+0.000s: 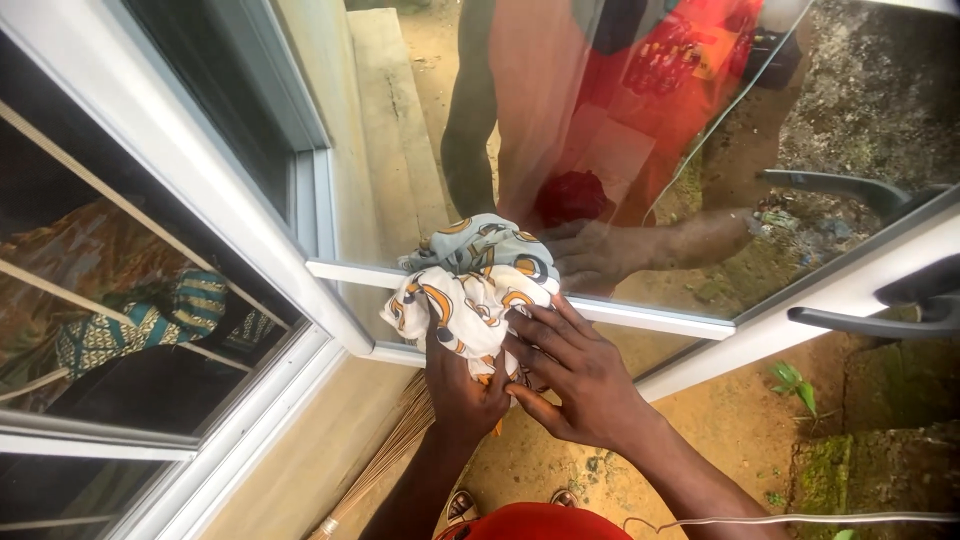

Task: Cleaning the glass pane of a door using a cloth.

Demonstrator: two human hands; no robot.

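Observation:
A crumpled white cloth [462, 305] with orange and dark grey patterns is pressed against the lower corner of a glass door pane [640, 150]. My left hand [462, 388] grips the cloth from below. My right hand [572, 372] lies on the cloth's right side with fingers spread, touching the white door frame [660, 322]. The glass mirrors the cloth, my hands and my red clothing.
A dark door handle [880, 322] sticks out at the right. A straw broom [385, 462] leans against the wall below the window frame [200, 200] at left. Bare earth with small green plants [795, 385] lies below.

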